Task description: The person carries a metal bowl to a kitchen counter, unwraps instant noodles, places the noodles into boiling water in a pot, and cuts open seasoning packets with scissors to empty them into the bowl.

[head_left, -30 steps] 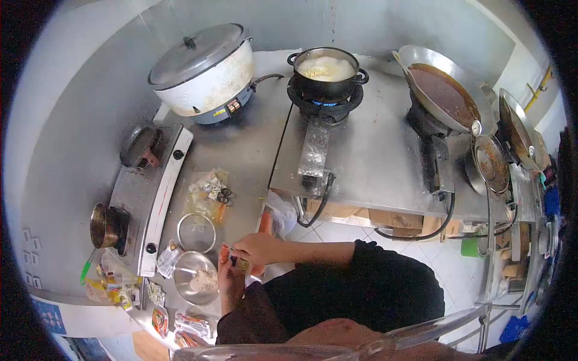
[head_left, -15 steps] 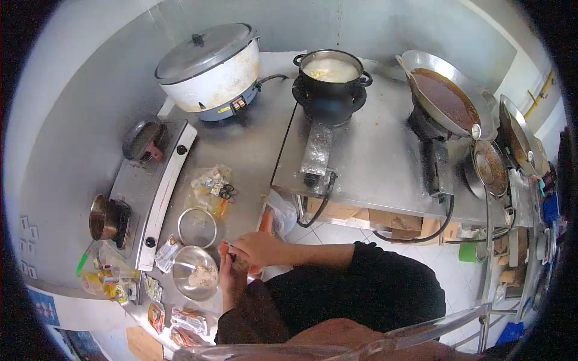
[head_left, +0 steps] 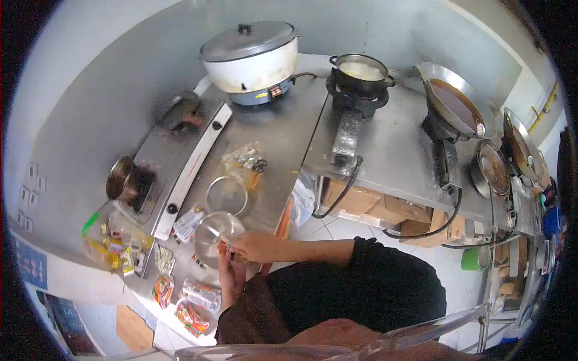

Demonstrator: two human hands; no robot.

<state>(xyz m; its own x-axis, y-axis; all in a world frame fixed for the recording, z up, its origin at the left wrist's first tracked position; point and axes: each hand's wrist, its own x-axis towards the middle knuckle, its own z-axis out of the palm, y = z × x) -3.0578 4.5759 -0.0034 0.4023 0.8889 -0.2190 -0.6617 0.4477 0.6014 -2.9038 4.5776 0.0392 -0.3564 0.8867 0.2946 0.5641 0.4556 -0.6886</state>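
Note:
My left hand (head_left: 232, 278) and my right hand (head_left: 256, 246) are close together, fingers pinched on a small orange-red packet (head_left: 223, 247). Fingers cover much of it, and its contents are hidden. Just behind the packet is a metal bowl (head_left: 210, 225); my hands overlap its near right rim. Pale stuff lies in the bowl, partly blocked from sight. A round ring-shaped strainer (head_left: 244, 206) rests beyond the bowl. Farther back, scissors (head_left: 259, 165) lie beside a clear plastic bag with scraps (head_left: 242, 157).
Several colourful packets (head_left: 191, 319) lie at the near left. A two-burner stove (head_left: 191, 174) with a small pot (head_left: 122, 180) and a pan (head_left: 180, 111) stands left. At the back are a rice cooker (head_left: 250, 66), a black pot (head_left: 361, 81) and a wok (head_left: 453, 99).
My view has turned, so the counter and cookware appear farther right. My hands and the packet, still pinched, now overlap the bowl's rim instead of showing to its right.

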